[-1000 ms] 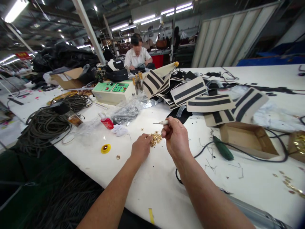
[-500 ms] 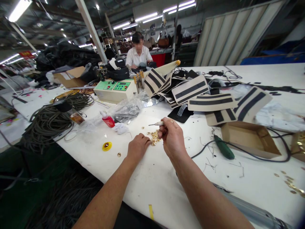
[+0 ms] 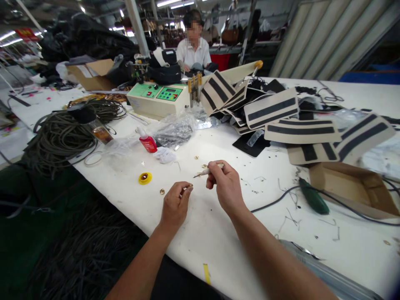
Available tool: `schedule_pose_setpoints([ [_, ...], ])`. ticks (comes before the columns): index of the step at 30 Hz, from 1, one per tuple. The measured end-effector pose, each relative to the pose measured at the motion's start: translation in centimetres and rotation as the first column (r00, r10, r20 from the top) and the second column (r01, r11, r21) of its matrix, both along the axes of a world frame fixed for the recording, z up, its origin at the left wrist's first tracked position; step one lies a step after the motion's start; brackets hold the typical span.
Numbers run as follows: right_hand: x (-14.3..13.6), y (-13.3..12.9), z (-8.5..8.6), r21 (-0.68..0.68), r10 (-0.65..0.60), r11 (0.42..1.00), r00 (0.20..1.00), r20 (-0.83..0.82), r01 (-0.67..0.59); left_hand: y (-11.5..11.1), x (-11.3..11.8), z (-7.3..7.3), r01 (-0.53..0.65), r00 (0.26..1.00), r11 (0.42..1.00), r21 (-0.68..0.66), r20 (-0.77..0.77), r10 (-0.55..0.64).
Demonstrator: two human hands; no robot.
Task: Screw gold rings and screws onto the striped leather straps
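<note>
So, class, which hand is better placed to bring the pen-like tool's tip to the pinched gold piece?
Probably the right hand: it grips the pen-like tool, tip pointing toward the left hand, which pinches the gold piece.

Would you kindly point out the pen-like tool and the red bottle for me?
Pen-like tool (image 3: 204,171): head view, on its pale barrel.
Red bottle (image 3: 148,144): head view, on its red body.

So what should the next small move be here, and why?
Probably bring the tip of the slim tool to the small gold piece: the left hand pinches that piece, and the right hand holds the tool with its tip close by, seemingly not touching.
</note>
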State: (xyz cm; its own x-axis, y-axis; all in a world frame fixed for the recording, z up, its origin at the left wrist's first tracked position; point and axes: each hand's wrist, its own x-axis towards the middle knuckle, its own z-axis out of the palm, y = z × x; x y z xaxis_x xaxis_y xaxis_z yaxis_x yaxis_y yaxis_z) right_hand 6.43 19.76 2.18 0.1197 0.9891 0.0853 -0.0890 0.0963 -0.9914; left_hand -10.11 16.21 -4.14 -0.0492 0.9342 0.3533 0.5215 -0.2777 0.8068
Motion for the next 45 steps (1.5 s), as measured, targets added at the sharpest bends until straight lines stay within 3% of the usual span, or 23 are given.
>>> schedule_pose_setpoints([
  [4,-1.0,-1.0,-0.3,0.018,0.006,1.0,0.957,0.29,-0.012,-0.6,-0.4,-0.3,0.011,1.0,1.0,-0.005,0.003,-0.011],
  [8,-1.5,-1.3,-0.2,0.056,-0.06,0.998,0.93,0.363,0.043,-0.5,-0.5,-0.4,0.017,1.0,0.999,0.04,-0.013,-0.016],
  [26,-1.6,-1.3,-0.4,0.103,-0.078,0.994,0.921,0.381,0.042,-0.7,-0.5,-0.6,0.007,0.999,0.995,0.102,-0.045,-0.003],
  [31,-1.7,-1.5,-0.3,0.16,-0.063,0.987,0.889,0.454,-0.012,-0.7,-0.5,-0.5,0.021,0.997,0.99,0.14,-0.075,-0.01],
  [37,-1.3,-1.1,0.0,0.079,-0.048,0.997,0.895,0.444,0.014,-1.0,-0.2,-0.1,0.026,0.995,0.98,0.2,-0.104,-0.005],
  [41,-0.8,-0.9,0.1,0.075,0.022,0.996,0.944,0.33,-0.05,-2.1,-1.0,-0.1,-0.059,0.993,0.99,0.129,-0.097,0.072],
  [45,-0.3,-0.8,0.4,0.101,-0.006,0.995,0.981,0.193,-0.014,-3.8,-3.8,-0.2,-0.178,0.975,0.983,-0.043,-0.14,0.171],
])
